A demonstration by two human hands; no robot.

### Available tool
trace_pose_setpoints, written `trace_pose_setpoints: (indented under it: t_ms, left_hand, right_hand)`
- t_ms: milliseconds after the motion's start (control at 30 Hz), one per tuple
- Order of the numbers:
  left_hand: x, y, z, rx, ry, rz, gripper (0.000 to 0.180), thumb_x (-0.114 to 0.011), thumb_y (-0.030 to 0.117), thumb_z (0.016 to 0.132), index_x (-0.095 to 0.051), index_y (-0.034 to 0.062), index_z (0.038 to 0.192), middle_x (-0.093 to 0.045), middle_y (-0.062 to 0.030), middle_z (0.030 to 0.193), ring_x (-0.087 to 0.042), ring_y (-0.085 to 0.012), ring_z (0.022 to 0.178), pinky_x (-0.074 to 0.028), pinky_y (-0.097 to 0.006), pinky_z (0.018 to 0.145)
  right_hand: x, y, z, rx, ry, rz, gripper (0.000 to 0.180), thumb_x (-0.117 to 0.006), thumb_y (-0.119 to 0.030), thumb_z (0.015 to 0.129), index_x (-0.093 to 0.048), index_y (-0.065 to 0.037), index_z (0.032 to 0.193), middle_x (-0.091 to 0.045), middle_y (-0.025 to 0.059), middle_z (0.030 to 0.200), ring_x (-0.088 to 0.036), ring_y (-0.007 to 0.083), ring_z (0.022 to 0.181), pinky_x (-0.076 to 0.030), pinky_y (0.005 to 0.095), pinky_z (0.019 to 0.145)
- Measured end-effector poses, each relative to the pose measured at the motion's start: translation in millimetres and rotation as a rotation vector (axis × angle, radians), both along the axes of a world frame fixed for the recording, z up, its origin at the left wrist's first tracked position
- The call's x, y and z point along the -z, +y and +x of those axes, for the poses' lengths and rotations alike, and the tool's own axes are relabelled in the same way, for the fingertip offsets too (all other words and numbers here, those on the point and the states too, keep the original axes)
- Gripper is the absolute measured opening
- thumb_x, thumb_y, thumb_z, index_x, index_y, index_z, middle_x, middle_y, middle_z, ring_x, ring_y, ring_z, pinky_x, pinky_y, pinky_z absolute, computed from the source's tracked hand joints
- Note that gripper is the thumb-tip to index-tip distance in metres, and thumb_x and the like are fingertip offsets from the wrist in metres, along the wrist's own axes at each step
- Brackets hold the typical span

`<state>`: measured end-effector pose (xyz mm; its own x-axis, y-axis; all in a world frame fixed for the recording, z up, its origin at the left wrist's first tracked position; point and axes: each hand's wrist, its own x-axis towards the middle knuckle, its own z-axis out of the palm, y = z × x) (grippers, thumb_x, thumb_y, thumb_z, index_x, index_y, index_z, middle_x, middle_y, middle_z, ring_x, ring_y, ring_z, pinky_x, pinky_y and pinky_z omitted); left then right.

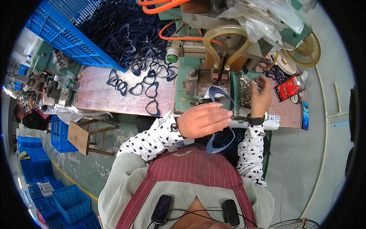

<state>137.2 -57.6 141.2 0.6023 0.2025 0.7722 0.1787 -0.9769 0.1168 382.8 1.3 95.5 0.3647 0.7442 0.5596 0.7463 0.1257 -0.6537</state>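
Note:
My left hand point(204, 120) grips a dark blue heart-shaped glasses frame point(221, 114), held in front of the green machine point(207, 57); part of the frame hangs below my palm. My right hand point(262, 97) reaches into a tray of small shiny metal parts point(246, 89) to the right of the machine, fingers bent down among them; whether it holds any is hidden. Both sleeves are white with black dots.
A pile of dark blue heart frames point(131, 34) spills from a blue crate point(65, 34) onto the wooden bench point(99, 95). A phone with a red screen point(289, 87) lies at the right, a fan point(307, 49) behind it. Another person point(28, 116) and blue crates point(72, 202) are at the left.

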Motion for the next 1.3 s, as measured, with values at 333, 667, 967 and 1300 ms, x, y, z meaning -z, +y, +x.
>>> trace_pose_setpoints:
  t_ms: [333, 667, 967, 1300]
  left_hand:
    - [10, 0, 3, 0.010, -0.087, -0.062, 0.040, -0.071, 0.009, 0.079, -0.061, -0.0010, 0.116, -0.064, -0.0167, 0.116, -0.066, -0.0270, 0.102, -0.051, -0.044, 0.096]
    - [66, -6, -35, -0.608, -0.164, -0.036, 0.044, -0.069, 0.025, 0.084, -0.060, 0.0069, 0.123, -0.049, -0.0203, 0.137, -0.042, -0.0386, 0.128, -0.024, -0.056, 0.109]
    - [160, 10, -118, -1.505, 0.041, -0.576, 0.040, -0.071, 0.023, 0.078, -0.059, 0.0047, 0.111, -0.040, -0.0231, 0.144, -0.038, -0.0430, 0.128, -0.029, -0.056, 0.102]
    - [107, 34, -154, -1.049, -0.020, -0.206, 0.016, -0.062, 0.012, 0.089, -0.056, 0.0020, 0.099, -0.065, -0.0194, 0.083, -0.065, -0.0363, 0.068, -0.052, -0.042, 0.057]
  right_hand:
    - [46, -5, 26, -0.096, -0.518, -0.119, 0.023, -0.075, -0.024, 0.074, -0.069, -0.012, 0.093, -0.063, 0.0090, 0.115, -0.054, 0.0326, 0.106, -0.041, 0.0467, 0.087]
    - [45, -16, 27, -0.038, -0.168, 0.054, 0.007, -0.066, -0.014, 0.083, -0.069, -0.009, 0.085, -0.065, 0.0101, 0.082, -0.058, 0.0301, 0.079, -0.044, 0.0418, 0.072]
    - [41, -16, 25, -0.077, -0.159, 0.047, 0.008, -0.073, -0.014, 0.076, -0.073, -0.014, 0.083, -0.067, 0.0011, 0.082, -0.057, 0.0232, 0.083, -0.038, 0.0382, 0.082]
    - [22, -15, 13, -0.059, -0.112, 0.051, 0.011, -0.074, -0.010, 0.073, -0.074, -0.014, 0.083, -0.070, -0.0006, 0.085, -0.058, 0.0216, 0.087, -0.039, 0.0355, 0.084]
